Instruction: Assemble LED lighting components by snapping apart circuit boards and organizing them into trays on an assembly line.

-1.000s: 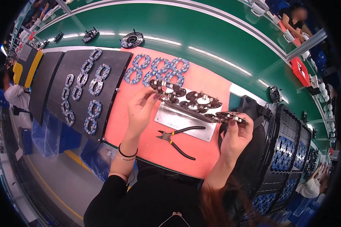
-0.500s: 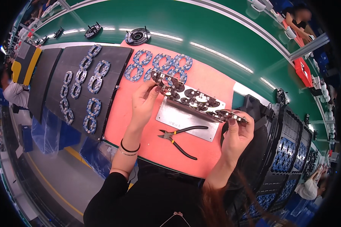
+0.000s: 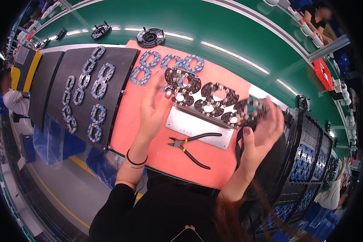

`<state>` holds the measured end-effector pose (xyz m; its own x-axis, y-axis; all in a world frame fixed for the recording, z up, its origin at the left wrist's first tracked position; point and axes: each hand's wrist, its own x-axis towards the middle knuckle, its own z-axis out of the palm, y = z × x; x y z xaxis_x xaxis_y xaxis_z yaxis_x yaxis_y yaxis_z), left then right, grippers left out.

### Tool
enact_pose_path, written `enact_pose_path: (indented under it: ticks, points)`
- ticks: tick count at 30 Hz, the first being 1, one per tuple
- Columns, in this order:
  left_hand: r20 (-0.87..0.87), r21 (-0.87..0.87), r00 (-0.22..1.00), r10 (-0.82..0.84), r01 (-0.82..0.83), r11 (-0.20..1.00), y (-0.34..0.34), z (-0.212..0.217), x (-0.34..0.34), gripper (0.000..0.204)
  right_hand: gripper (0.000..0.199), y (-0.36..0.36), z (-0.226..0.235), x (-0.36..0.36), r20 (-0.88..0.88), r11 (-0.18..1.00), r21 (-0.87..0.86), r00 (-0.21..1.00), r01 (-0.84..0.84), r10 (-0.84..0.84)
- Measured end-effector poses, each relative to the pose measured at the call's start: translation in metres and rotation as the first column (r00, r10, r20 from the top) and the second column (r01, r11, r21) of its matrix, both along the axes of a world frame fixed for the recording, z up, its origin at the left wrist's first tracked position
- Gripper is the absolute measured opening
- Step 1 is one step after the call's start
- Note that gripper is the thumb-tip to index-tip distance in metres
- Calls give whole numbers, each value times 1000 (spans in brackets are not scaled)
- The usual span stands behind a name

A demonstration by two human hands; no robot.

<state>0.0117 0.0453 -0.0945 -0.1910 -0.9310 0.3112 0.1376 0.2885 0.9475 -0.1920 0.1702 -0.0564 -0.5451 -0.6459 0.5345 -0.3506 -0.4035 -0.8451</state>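
A panel of joined black figure-eight circuit boards [image 3: 220, 94] rests at the metal fixture plate [image 3: 197, 131], its ring openings facing me. At the panel's left end, my left hand [image 3: 151, 107] has its thumb and fingers apart, close beside the edge; whether it still touches is hard to see. Around the right end, my right hand [image 3: 262, 135] is spread, its fingers blurred and thumb below the boards. In front of the plate lie diagonal cutters [image 3: 189, 149] with black handles, jaws toward the left, on the pink mat [image 3: 149, 143].
Blue figure-eight boards [image 3: 141, 72] lie at the mat's far left, more [image 3: 103, 80] on a black board [image 3: 119, 60]. A round black housing [image 3: 150, 37] sits on the green bench [image 3: 213, 30]. Black trays [image 3: 298, 141] of blue boards stand right; co-workers are beyond.
The black panel has tipped so its board faces now show. Both hands have loosened from its ends, and the right fingers have spread and moved up and right.
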Motion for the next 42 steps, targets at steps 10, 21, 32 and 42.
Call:
enact_pose_path:
  ticks: [10, 21, 32, 42]
  points:
    - [481, -798, 799, 361, 228, 558, -66, 47, -47, 21, 28, -66, 16, 9, -832, 884, 5, 492, 468, -256]
    - [740, -568, 630, 236, 397, 721, -90, 18, -74, 34, 30, -102, -23, -29, -704, 801, 442, 710, 404, 31]
    - [913, -165, 397, -89, 562, 811, -114, -14, -128, 42, 34, -107, -79, -87, -406, 661, 718, 903, 218, 144]
    - [912, -212, 399, -95, 658, 723, -74, 43, -76, 42, 29, -57, -20, -64, -522, 742, 581, 853, 335, 25]
